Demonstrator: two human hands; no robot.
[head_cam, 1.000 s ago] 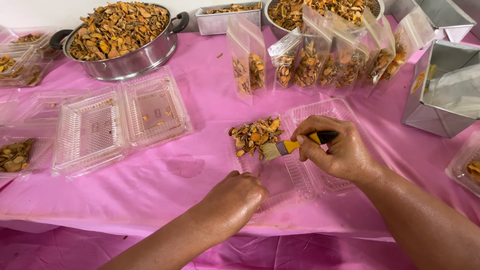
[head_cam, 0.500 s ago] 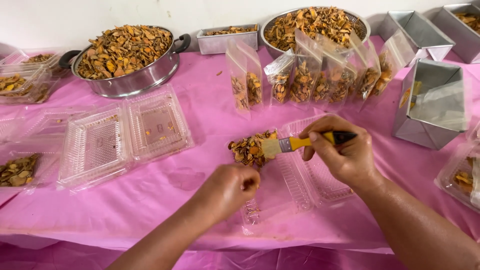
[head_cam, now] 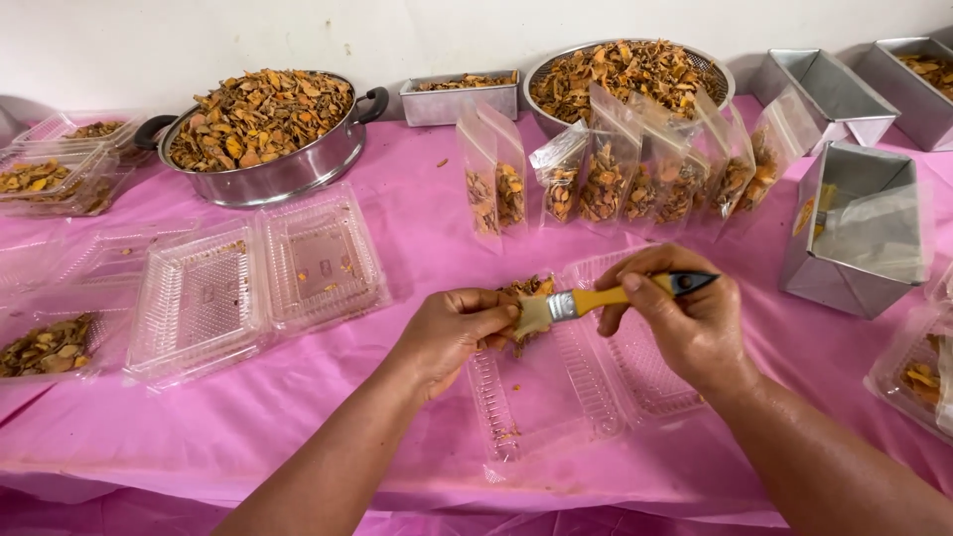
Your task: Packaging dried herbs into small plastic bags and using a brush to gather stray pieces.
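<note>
Right hand is wrapped around a small paintbrush with a yellow handle and black tip, fingers curled shut on the handle, bristles pointing toward 9 o'clock. Left hand has its fingertips pinched together on a little clump of dried orange-brown slices, and the bristles touch that clump right at the fingertips. Both hands hover over an open clear plastic clamshell container lying flat on the pink tablecloth; a few crumbs sit in its near half.

Around the hands: at 9 o'clock there's another open empty clear clamshell, with more clear trays partly filled with the same slices further out that way. At 11 o'clock, a big round steel pot with black handles heaped with slices. At 12 o'clock, a row of clear plastic pouches standing up with slices inside, and behind them a metal colander bowl, also full. At 2 o'clock, a square metal tin tipped on its side, more tins behind it.
</note>
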